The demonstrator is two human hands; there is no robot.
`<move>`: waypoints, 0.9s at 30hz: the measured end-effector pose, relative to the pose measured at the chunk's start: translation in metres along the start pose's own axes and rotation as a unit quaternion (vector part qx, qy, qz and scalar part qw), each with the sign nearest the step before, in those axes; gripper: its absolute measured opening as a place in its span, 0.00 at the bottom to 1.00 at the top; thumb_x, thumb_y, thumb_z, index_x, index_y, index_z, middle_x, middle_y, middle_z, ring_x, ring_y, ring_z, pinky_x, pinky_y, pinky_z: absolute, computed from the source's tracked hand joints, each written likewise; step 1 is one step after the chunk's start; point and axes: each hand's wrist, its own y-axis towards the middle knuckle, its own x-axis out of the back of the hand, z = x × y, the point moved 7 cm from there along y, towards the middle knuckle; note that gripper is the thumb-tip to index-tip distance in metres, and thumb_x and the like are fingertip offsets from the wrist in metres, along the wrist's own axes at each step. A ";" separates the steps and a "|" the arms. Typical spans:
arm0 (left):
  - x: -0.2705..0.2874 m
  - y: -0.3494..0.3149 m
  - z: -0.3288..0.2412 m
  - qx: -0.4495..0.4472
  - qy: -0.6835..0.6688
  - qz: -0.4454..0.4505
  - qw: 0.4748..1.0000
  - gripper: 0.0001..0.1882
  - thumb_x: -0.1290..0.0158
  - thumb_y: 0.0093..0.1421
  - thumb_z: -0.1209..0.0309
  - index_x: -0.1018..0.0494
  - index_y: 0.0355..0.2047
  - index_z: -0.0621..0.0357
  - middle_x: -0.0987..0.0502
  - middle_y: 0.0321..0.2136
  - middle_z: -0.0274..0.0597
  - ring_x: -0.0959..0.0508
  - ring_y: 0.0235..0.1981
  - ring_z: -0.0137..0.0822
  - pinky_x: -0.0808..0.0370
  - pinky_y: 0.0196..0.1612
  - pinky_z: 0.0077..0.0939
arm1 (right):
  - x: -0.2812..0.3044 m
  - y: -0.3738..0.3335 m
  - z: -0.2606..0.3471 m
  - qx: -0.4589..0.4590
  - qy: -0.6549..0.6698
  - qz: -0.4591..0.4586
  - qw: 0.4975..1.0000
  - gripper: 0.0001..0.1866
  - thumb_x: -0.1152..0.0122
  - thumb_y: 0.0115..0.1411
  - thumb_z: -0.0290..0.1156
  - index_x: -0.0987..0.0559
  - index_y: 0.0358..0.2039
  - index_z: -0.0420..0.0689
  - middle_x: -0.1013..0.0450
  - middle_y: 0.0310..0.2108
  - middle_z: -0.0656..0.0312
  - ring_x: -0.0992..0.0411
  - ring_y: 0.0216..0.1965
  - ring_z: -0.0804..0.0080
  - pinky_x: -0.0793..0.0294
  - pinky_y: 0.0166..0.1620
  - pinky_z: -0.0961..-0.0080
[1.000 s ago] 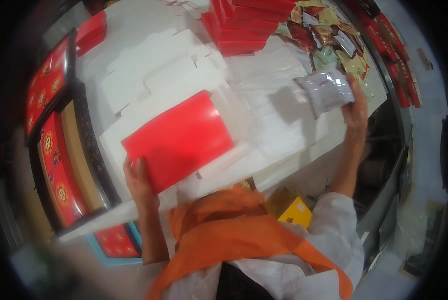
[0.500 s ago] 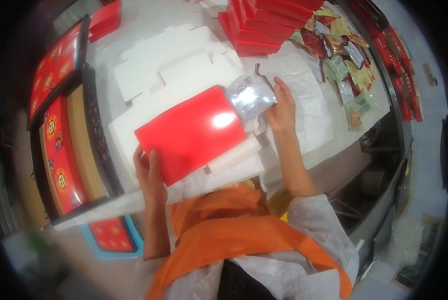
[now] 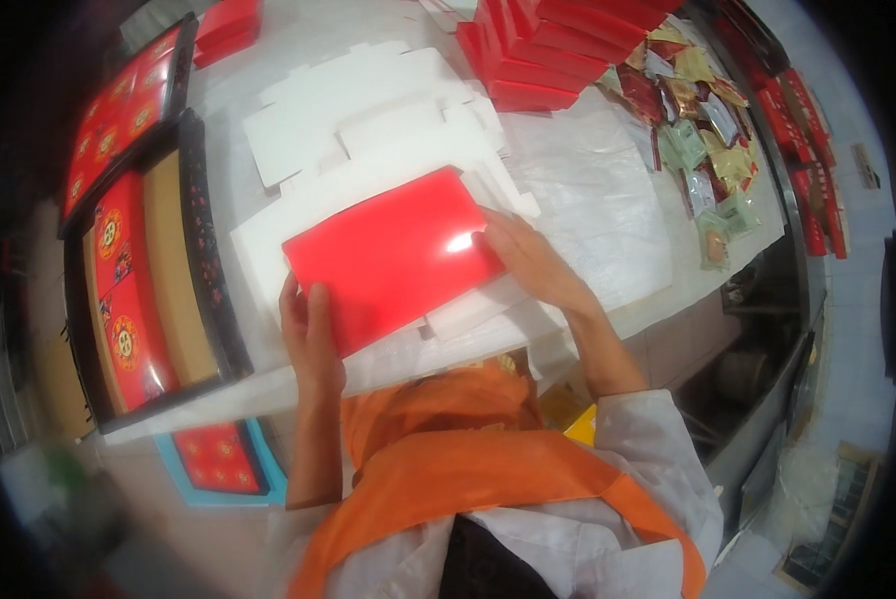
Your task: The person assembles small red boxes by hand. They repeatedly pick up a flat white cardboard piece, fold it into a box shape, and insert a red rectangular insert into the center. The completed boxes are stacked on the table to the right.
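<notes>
A glossy red box [image 3: 393,260] lies tilted in front of me, over white cardboard pieces. My left hand [image 3: 311,324] grips its lower left edge, with the thumb on top and the fingers along the side. At the opposite end, my right hand [image 3: 536,262] is closed against the box's right edge; that end is partly hidden behind the fingers. Flat white die-cut cardboard [image 3: 368,110] is spread beyond the box, and a white piece [image 3: 468,311] shows under its near edge.
Red boxes [image 3: 538,60] are stacked at the back. Wrapped packets [image 3: 703,120] lie heaped at the far right. On the left stand a dark-rimmed tray [image 3: 183,270] with red patterned boxes and another patterned set [image 3: 128,120]. The table's front edge runs before my orange apron [image 3: 468,469].
My right hand has moved left onto the box's right end. The silver packet that was at that end is out of sight. My left hand still holds the box.
</notes>
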 end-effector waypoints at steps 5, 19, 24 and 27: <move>-0.004 -0.021 -0.002 0.009 -0.043 -0.055 0.998 0.24 0.59 0.61 0.63 0.47 0.54 0.63 0.35 0.46 0.44 0.32 0.44 0.30 0.32 0.44 0.22 | 0.023 -0.013 0.005 -0.090 0.201 -0.061 0.974 0.21 0.57 0.60 0.32 0.40 0.52 0.36 0.31 0.43 0.55 0.35 0.47 0.74 0.38 0.50 0.79; -0.002 -0.103 0.014 -0.037 0.025 0.224 0.974 0.36 0.48 0.52 0.70 0.53 0.58 0.59 0.46 0.55 0.48 0.43 0.56 0.40 0.44 0.55 0.32 | -0.023 -0.041 0.039 0.019 0.158 0.040 0.986 0.16 0.52 0.54 0.18 0.32 0.45 0.36 0.27 0.30 0.57 0.31 0.27 0.81 0.32 0.33 0.86; -0.016 -0.072 -0.025 -0.192 0.207 0.229 0.932 0.25 0.49 0.51 0.73 0.40 0.50 0.63 0.38 0.50 0.50 0.36 0.50 0.41 0.38 0.50 0.30 | -0.048 -0.038 0.036 0.029 0.419 0.050 0.906 0.06 0.58 0.54 0.16 0.34 0.33 0.36 0.31 0.40 0.49 0.29 0.33 0.74 0.30 0.38 0.78; -0.010 -0.056 -0.030 -0.248 0.285 0.220 0.899 0.13 0.50 0.52 0.75 0.34 0.38 0.64 0.33 0.44 0.50 0.32 0.44 0.41 0.35 0.45 0.28 | -0.050 -0.041 0.038 0.107 0.382 0.002 0.918 0.03 0.58 0.54 0.18 0.34 0.27 0.38 0.35 0.45 0.46 0.31 0.40 0.67 0.32 0.43 0.72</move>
